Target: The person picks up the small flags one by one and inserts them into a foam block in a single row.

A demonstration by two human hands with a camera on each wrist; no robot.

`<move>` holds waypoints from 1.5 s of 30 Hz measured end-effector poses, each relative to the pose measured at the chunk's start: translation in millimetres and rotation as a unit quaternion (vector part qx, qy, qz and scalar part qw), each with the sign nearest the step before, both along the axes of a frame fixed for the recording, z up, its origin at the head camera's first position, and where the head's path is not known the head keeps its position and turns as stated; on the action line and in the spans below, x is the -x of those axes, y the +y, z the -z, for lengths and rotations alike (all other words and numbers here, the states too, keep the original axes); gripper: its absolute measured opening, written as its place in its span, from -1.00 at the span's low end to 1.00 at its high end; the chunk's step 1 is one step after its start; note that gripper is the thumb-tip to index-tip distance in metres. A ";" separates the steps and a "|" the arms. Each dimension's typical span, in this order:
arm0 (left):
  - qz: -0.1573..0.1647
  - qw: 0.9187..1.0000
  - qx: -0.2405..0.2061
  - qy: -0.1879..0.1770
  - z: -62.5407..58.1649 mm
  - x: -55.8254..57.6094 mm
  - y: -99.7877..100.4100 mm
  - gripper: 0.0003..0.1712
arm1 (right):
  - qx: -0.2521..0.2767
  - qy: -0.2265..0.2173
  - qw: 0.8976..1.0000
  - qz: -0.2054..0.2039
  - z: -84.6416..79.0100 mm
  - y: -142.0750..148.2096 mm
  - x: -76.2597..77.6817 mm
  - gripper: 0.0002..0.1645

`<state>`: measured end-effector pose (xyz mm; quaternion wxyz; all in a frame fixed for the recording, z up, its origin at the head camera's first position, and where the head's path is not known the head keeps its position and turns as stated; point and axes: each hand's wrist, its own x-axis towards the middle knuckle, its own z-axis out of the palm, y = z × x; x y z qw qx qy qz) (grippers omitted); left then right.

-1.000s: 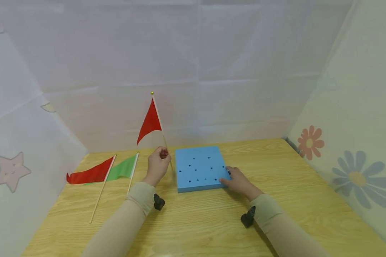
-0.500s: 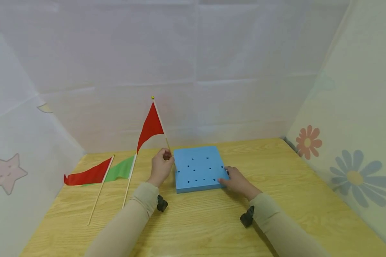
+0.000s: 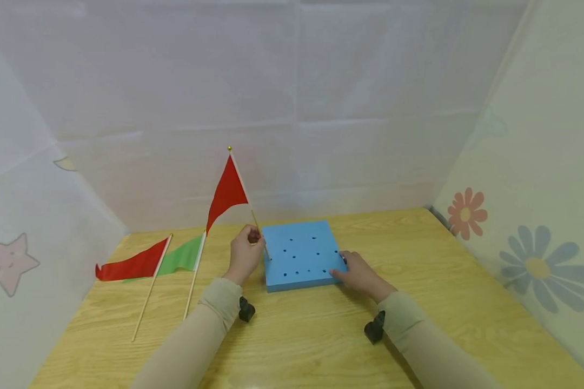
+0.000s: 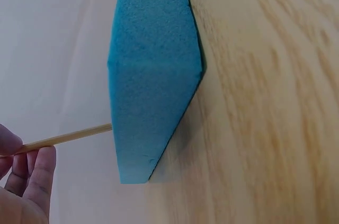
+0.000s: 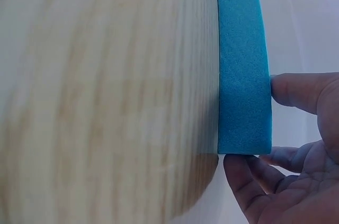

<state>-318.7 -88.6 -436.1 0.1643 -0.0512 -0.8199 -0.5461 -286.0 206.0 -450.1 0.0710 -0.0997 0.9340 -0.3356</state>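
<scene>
In the head view my left hand (image 3: pixel 245 253) pinches the thin wooden stick of a red pennant flag (image 3: pixel 230 186), which tilts to the left with a gold ball on top. The lower end of the stick (image 4: pixel 79 136) meets the top face of a blue foam board (image 3: pixel 279 229), at a hole near its left edge. How deep it sits is unclear. My right hand (image 3: pixel 362 275) holds the board's right side: the thumb lies on the top face, and the fingers (image 5: pixel 246 184) press against the side.
A second red flag (image 3: pixel 141 262) and a green flag (image 3: pixel 182 256) lie on the wooden table (image 3: pixel 292 340) to the left. Several small holes dot the board. Behind the table hangs a white sheet (image 3: pixel 350 108), and patterned sheets flank both sides.
My left hand has carried the red flag slightly right, from beside the board to over its left edge, and the stick end now meets the hole there. The right hand stays put.
</scene>
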 end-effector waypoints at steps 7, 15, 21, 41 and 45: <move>0.005 1.000 0.005 0.009 0.2 -4.3 2.7 -0.94 | 0.010 -0.011 1.000 0.002 -3.3 -0.8 -3.9 -0.19; 0.021 0.999 0.035 0.030 3.7 -5.0 3.5 -0.96 | 0.012 -0.004 1.000 0.000 -5.1 -2.6 -3.4 -0.18; 0.029 0.998 0.055 0.029 6.7 -6.8 3.8 -0.97 | 0.013 -0.020 1.000 -0.004 -2.7 -3.8 -4.0 -0.14; 0.033 0.998 0.053 0.013 8.2 -7.9 2.0 -0.89 | 0.011 -0.032 0.999 -0.010 -3.5 -4.8 -2.3 -0.10; 0.035 0.998 0.050 0.007 9.7 -5.6 0.6 -0.90 | 0.027 -0.043 0.999 -0.004 -2.2 -5.1 0.0 -0.10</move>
